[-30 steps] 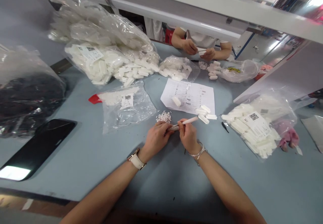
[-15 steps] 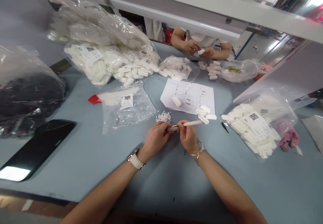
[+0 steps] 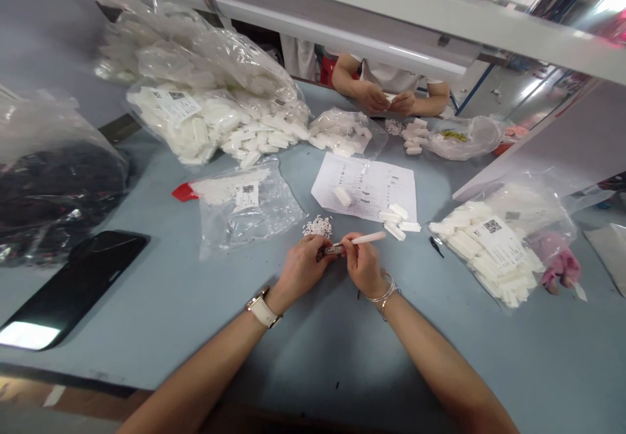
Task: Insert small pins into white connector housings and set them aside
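Note:
My left hand (image 3: 304, 266) is closed around a small dark rectangular part (image 3: 330, 250) with a row of light marks along it. In my right hand (image 3: 362, 266) is a pale pen-like tool (image 3: 368, 238), pinched between thumb and fingers, its back end pointing right. The tool's tip meets or hovers over the part's right end; I cannot tell which. Just beyond my left fingers lies a pile of tiny white pieces (image 3: 317, 227). Several white plastic blocks (image 3: 395, 219) sit to the right, partly on a printed sheet (image 3: 362, 176), where one more white block (image 3: 343, 196) rests.
A clear bag (image 3: 249, 216) and a black phone-like slab (image 3: 73, 290) are left, big bags of white parts (image 3: 195, 108) behind. Another bag (image 3: 489, 251) and pink cloth (image 3: 562, 261) are right. Across the table, a co-worker's hands (image 3: 388, 100) hold a white piece under the shelf (image 3: 342, 36).
The pen-like tool in my right hand has shifted slightly left and swung up a little. My left hand stays in place. The co-worker's hands have closed around their white piece.

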Demonstrator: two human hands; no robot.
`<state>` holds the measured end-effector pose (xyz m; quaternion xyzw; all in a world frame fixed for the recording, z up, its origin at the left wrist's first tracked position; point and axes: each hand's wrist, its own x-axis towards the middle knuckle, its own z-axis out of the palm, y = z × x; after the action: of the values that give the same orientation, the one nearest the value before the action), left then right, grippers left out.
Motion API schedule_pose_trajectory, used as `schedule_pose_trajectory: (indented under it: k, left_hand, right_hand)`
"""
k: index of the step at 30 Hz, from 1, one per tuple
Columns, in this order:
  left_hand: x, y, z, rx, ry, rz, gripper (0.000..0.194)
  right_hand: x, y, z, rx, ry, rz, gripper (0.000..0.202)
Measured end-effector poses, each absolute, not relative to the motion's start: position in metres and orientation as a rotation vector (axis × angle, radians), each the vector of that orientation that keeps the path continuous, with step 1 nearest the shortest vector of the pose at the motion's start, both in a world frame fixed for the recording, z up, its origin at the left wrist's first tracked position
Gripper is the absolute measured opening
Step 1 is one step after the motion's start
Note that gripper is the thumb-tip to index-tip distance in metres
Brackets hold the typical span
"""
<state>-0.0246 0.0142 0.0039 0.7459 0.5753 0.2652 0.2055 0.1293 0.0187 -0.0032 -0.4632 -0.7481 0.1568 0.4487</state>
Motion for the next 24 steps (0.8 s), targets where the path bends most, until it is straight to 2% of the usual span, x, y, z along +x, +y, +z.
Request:
schedule_pose_trajectory:
  k: [13,18,24]
  left_hand:
    - [-0.0253,0.0132,0.0018,2.095,1.588,0.791,0.002]
    - [-0.0253,0.0127,0.0021,2.109,1.594,0.779,0.004]
    - [-0.0255,0.0126,0.0018,2.115,1.613,0.769,0.004]
  right_hand:
    - [0.1257,0.0201,0.0001,-1.107,-2.038,0.172,0.030]
    - [0.1247,0.0200,0.0003,-1.092,-2.076,0.220,0.030]
    - [0.1281,0.0184,-0.0028,-1.169,-1.856,0.376,0.030]
